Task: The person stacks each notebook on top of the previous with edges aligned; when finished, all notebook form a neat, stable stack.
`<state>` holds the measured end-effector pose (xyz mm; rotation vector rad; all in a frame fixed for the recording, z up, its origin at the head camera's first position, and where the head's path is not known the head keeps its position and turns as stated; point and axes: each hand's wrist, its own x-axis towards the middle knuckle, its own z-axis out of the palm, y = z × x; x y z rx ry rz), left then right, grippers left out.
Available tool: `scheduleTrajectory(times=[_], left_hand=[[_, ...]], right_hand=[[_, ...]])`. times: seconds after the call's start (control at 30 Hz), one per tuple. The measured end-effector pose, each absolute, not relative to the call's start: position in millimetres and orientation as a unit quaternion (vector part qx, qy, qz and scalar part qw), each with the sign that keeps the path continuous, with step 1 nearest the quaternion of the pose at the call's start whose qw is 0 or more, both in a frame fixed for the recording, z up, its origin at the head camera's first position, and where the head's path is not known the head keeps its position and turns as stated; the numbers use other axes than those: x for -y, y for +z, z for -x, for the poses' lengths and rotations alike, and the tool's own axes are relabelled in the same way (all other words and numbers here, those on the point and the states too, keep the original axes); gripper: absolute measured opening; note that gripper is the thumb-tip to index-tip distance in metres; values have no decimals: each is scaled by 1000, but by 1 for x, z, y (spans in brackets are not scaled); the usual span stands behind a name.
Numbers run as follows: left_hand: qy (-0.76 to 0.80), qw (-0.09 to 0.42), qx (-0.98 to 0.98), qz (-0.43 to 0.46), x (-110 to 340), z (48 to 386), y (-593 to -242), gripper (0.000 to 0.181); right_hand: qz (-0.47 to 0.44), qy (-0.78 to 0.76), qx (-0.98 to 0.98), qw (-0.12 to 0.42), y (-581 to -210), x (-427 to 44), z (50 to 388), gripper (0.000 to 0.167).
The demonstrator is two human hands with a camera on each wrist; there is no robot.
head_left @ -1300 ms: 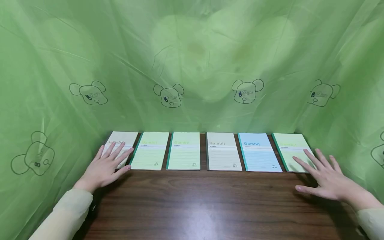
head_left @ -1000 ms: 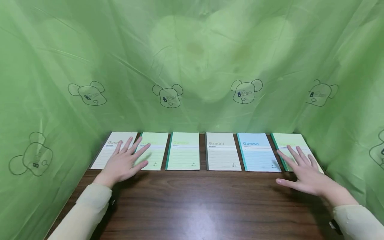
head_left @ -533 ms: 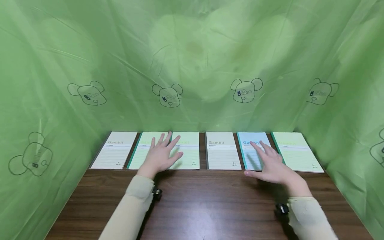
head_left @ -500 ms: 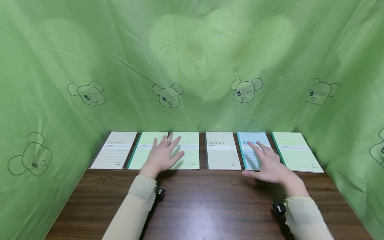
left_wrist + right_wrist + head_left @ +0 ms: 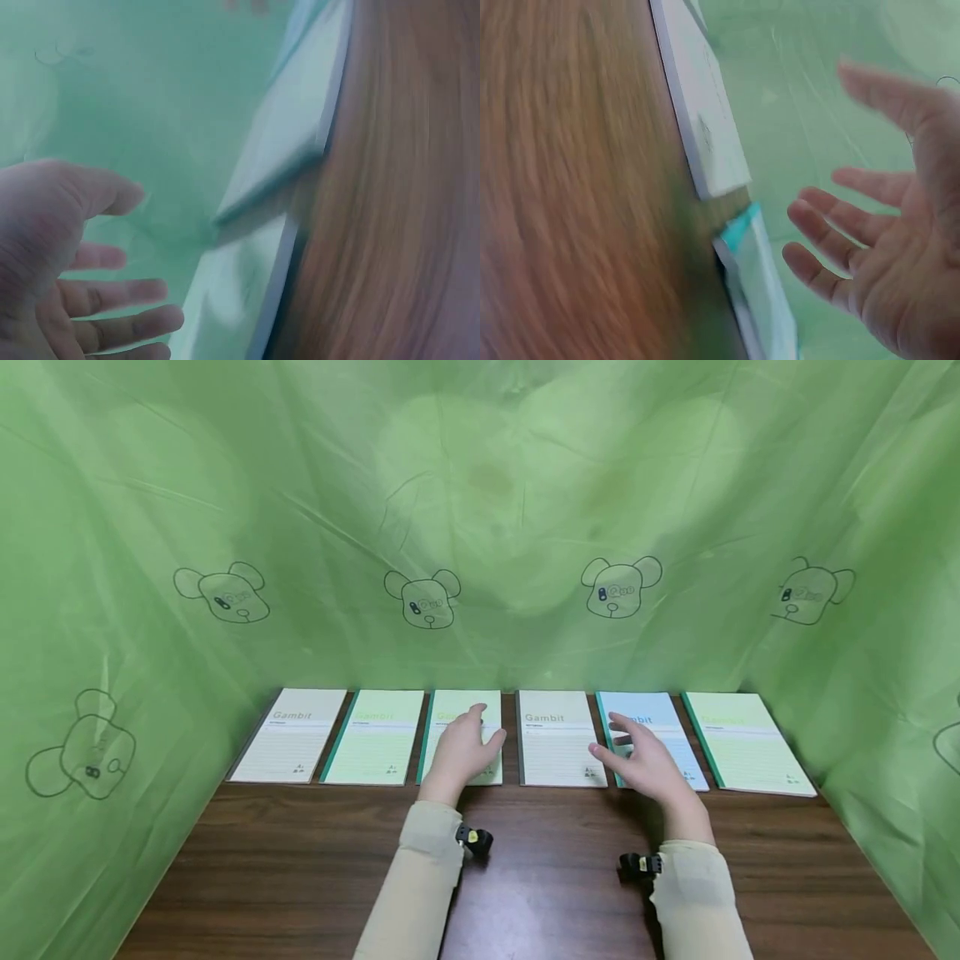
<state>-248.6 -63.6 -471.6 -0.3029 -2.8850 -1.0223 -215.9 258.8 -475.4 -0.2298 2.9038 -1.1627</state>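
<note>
Several notebooks marked "Gambit" lie flat in one row at the back of the table. My left hand (image 5: 459, 750) hovers above the third notebook from the left, a light green one (image 5: 431, 735), and covers part of its cover. In the left wrist view the fingers (image 5: 124, 330) are relaxed and hold nothing. My right hand (image 5: 645, 764) is over the blue notebook (image 5: 675, 743), its thumb reaching toward the grey notebook (image 5: 555, 747). Nothing lies between its spread, slightly bent fingers in the right wrist view, where the right hand (image 5: 900, 262) is apart from the notebooks.
A grey notebook (image 5: 288, 739) and a light green notebook (image 5: 375, 739) lie at the left; another green notebook (image 5: 750, 743) ends the row at the right. Brown wood-grain table (image 5: 315, 860) stretches in front. Green cloth (image 5: 510, 510) with bear-head outlines encloses the back and sides.
Both hands have moved inward from the outer notebooks toward the middle of the row, turning so the palms face each other more. The notebooks have stayed in place.
</note>
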Motion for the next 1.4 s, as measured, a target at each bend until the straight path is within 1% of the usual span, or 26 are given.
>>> scheduleTrajectory(times=[0.13, 0.27, 0.4, 0.57, 0.67, 0.8, 1.0, 1.2, 1.4], left_hand=[[-372, 32, 924, 82, 48, 248, -479, 62], [-397, 25, 914, 83, 37, 247, -482, 59], [-400, 11, 913, 84, 31, 247, -485, 56], [-393, -4, 917, 75, 26, 247, -490, 51], [-396, -14, 915, 75, 25, 246, -491, 48], [-404, -24, 911, 84, 21, 244, -490, 47], [-399, -23, 913, 78, 15, 242, -492, 48], [-392, -13, 917, 75, 12, 242, -494, 50], [-440, -17, 896, 59, 11, 246, -502, 47]], right_hand=[[31, -428, -903, 10, -482, -255, 218, 81], [7, -475, -880, 21, -489, -253, 219, 82], [-11, -478, -878, 26, -496, -252, 220, 80], [-28, -463, -886, 24, -499, -250, 222, 67], [-31, -451, -892, 25, -498, -248, 222, 63], [-23, -442, -896, 27, -495, -248, 220, 60], [-21, -442, -896, 30, -494, -247, 219, 58], [-44, -468, -882, 44, -493, -243, 219, 59], [-71, -510, -855, 52, -492, -243, 219, 60]])
